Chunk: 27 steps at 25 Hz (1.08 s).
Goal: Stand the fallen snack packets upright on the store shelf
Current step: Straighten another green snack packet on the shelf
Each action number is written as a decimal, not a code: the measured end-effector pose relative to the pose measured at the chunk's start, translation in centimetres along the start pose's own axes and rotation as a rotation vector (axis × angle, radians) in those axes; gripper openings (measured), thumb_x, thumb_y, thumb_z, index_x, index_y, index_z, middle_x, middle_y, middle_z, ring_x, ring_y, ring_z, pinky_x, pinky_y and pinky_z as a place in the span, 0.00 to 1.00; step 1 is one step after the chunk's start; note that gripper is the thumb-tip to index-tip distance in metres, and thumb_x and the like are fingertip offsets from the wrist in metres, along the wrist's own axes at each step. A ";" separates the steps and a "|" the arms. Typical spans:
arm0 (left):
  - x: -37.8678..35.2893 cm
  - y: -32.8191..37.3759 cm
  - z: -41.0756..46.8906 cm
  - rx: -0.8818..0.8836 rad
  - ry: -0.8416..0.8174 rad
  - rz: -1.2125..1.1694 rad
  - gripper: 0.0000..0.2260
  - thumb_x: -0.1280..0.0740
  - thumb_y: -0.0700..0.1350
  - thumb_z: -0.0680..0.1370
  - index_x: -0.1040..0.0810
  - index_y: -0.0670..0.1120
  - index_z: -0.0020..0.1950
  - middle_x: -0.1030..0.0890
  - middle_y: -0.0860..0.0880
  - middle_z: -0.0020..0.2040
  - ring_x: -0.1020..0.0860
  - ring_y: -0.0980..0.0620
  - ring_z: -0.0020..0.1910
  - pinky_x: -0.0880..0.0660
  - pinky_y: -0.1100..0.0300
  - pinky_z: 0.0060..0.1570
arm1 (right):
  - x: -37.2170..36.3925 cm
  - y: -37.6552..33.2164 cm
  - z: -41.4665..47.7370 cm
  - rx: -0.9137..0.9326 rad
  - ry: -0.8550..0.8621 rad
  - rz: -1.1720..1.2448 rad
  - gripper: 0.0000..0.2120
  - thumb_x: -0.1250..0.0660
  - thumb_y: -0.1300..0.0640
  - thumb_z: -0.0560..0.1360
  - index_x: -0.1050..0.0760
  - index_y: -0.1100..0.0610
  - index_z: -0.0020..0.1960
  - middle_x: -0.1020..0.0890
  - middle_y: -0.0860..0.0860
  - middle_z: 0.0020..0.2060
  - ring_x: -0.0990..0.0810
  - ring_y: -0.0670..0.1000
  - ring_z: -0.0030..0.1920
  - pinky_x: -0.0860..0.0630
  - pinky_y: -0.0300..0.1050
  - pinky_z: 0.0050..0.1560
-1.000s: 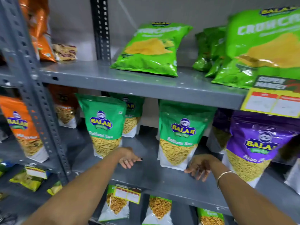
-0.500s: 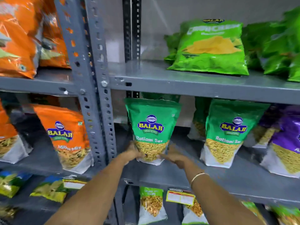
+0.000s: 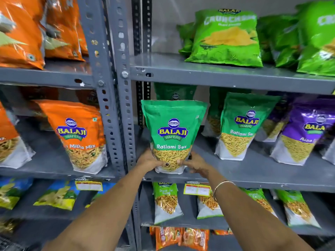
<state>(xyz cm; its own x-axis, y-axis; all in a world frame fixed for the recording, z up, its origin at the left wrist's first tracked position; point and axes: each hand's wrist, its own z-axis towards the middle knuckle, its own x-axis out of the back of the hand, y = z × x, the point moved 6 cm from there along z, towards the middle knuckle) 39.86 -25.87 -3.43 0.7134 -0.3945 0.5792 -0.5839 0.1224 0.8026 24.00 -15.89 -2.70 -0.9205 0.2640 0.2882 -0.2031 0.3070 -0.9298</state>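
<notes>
The green Ratlami Sev packet (image 3: 173,134) stands upright at the front edge of the middle shelf (image 3: 253,171). The left hand (image 3: 149,161) and the right hand (image 3: 194,163) hold its lower corners, fingers wrapped around both sides. Just left of the fingers is the grey upright post (image 3: 117,105). To the right there is bare shelf before a second green packet (image 3: 243,125).

Grey metal shelving fills the view — flat steel shelves (image 3: 217,73) bolted to perforated upright posts (image 3: 119,87), two bays side by side. Behind the upper right bay a plain pale wall (image 3: 168,33) shows, evenly lit. Yellow-and-red price labels (image 3: 197,189) clip to the front edge of a lower shelf.
</notes>
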 end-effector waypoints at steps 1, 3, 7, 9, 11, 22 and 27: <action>0.1 0.1 -0.6 0.005 0.012 0.022 0.32 0.22 0.46 0.63 0.28 0.43 0.64 0.21 0.44 0.63 0.23 0.46 0.62 0.28 0.57 0.59 | -0.1 -0.1 -0.3 0.009 -0.006 -0.007 0.28 0.30 0.65 0.71 0.34 0.65 0.68 0.25 0.59 0.65 0.23 0.47 0.48 0.31 0.22 0.23; 0.1 -0.1 -1.0 0.017 0.022 0.054 0.33 0.22 0.49 0.61 0.27 0.44 0.63 0.21 0.44 0.63 0.22 0.45 0.61 0.26 0.55 0.59 | -0.1 -0.2 -0.9 0.002 -0.009 -0.011 0.28 0.30 0.65 0.71 0.34 0.64 0.69 0.26 0.59 0.67 0.25 0.52 0.56 0.29 0.24 0.24; 0.1 0.1 -1.7 0.044 0.014 0.023 0.33 0.21 0.46 0.62 0.29 0.42 0.64 0.22 0.43 0.64 0.24 0.43 0.63 0.27 0.51 0.63 | -0.1 0.0 -1.5 -0.041 -0.006 -0.058 0.28 0.30 0.59 0.72 0.34 0.60 0.69 0.26 0.55 0.68 0.29 0.48 0.55 0.32 0.32 0.33; 0.1 0.2 -1.8 0.041 0.001 0.016 0.33 0.22 0.45 0.63 0.30 0.42 0.65 0.23 0.43 0.65 0.25 0.43 0.64 0.28 0.51 0.64 | -0.1 0.0 -1.7 -0.044 -0.009 -0.067 0.28 0.30 0.59 0.72 0.34 0.59 0.69 0.26 0.55 0.68 0.29 0.48 0.55 0.32 0.32 0.34; 0.0 0.5 -1.7 0.040 -0.029 0.031 0.34 0.22 0.43 0.64 0.31 0.42 0.66 0.24 0.43 0.66 0.26 0.44 0.65 0.29 0.53 0.64 | -0.2 -0.3 -2.2 -0.049 -0.029 -0.076 0.28 0.31 0.60 0.72 0.35 0.59 0.69 0.27 0.55 0.68 0.29 0.48 0.55 0.30 0.33 0.36; -5.2 4.7 -5.6 0.543 -0.782 0.602 0.16 0.40 0.53 0.78 0.27 0.39 0.46 0.22 0.44 0.45 0.21 0.50 0.41 0.21 0.65 0.30 | 13.7 3.9 -1.0 -0.265 0.180 -0.402 0.14 0.29 0.53 0.70 0.28 0.63 0.39 0.24 0.63 0.43 0.25 0.53 0.31 0.30 0.43 0.29; -16.5 13.0 -1.8 0.161 -0.535 0.171 0.29 0.35 0.48 0.76 0.37 0.36 0.72 0.30 0.38 0.70 0.29 0.42 0.67 0.27 0.47 0.63 | 25.6 8.7 0.8 -0.270 0.392 -0.261 0.40 0.25 0.53 0.66 0.41 0.65 0.71 0.29 0.61 0.62 0.26 0.60 0.59 0.26 0.50 0.57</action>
<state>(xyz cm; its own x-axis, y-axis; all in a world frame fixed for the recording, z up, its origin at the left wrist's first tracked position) 21.23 -16.15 -2.28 0.3335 -0.7913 0.5125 -0.7547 0.1017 0.6482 -1.57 -7.20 -3.57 -0.6465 0.4532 0.6137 -0.2681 0.6182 -0.7389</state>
